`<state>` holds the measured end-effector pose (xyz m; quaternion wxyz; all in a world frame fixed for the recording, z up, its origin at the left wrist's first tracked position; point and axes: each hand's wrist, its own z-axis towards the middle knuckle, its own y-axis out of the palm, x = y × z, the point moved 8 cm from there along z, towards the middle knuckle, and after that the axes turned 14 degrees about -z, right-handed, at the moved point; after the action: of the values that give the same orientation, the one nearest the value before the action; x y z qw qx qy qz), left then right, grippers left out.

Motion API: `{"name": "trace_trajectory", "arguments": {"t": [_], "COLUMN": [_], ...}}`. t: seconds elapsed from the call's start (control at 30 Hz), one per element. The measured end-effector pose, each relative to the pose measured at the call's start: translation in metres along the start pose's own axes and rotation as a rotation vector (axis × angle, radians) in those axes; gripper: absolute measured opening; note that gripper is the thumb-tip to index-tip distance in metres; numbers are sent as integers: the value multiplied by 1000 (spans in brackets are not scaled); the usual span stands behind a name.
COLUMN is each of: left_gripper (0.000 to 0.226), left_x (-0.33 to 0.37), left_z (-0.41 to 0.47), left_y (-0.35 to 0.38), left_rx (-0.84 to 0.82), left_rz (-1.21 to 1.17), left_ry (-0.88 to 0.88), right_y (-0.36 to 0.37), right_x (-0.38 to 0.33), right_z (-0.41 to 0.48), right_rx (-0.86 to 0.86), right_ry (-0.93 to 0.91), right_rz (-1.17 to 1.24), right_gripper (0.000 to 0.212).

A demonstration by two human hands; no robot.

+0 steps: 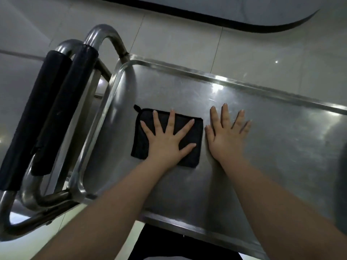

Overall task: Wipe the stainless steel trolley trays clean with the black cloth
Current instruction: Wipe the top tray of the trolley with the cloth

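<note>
Where the top tray (262, 117) of the steel trolley fills the view, the black cloth (140, 147) lies folded flat on its left half, a small loop sticking out at its far left corner. The left hand (167, 141) presses down on the cloth with palm flat and fingers spread wide, so the middle of the cloth is covered and only its edges and corners show. The right hand (225, 136) rests open just beside the cloth's right edge, palm flat on bare steel; whether its thumb touches the cloth cannot be told. Neither hand grips anything.

The tray's right end runs out of frame, and a blurred grey shape (342, 184) at the right edge is too soft to identify. The top tray hides whatever sits under it. At the left, two bent steel handles carry black foam grips (56, 113), their lower ends cut off by the frame. Pale floor tiles (169, 34) lie beyond the tray. A dark garment (180, 244) shows between the forearms at the bottom.
</note>
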<state>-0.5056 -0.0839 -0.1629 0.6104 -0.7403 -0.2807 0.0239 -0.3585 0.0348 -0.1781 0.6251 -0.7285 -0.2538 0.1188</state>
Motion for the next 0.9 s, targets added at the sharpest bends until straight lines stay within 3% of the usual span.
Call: {"name": "trace_trajectory", "arguments": {"t": [0.17, 0.3, 0.47, 0.67, 0.77, 0.9], "left_gripper": [76, 77, 72, 72, 75, 81], "left_x": [3, 10, 1, -3, 2, 7], "left_z": [107, 134, 89, -32, -85, -88], "left_y": [-29, -35, -28, -2, 14, 16], "left_rx": [14, 52, 86, 38, 20, 19], "left_rz": [-24, 6, 14, 5, 19, 11], "left_ry": [-34, 7, 46, 119, 162, 114], "right_y": [0, 0, -5, -8, -19, -13], "right_x": [2, 1, -1, 2, 12, 33], "right_z": [1, 2, 1, 2, 8, 17], "right_rx": [36, 7, -26, -98, -28, -60], "right_ry": [6, 3, -13, -41, -67, -27], "right_rz": [11, -6, -7, -2, -32, -17], "right_gripper": [61, 61, 63, 62, 65, 68]}}
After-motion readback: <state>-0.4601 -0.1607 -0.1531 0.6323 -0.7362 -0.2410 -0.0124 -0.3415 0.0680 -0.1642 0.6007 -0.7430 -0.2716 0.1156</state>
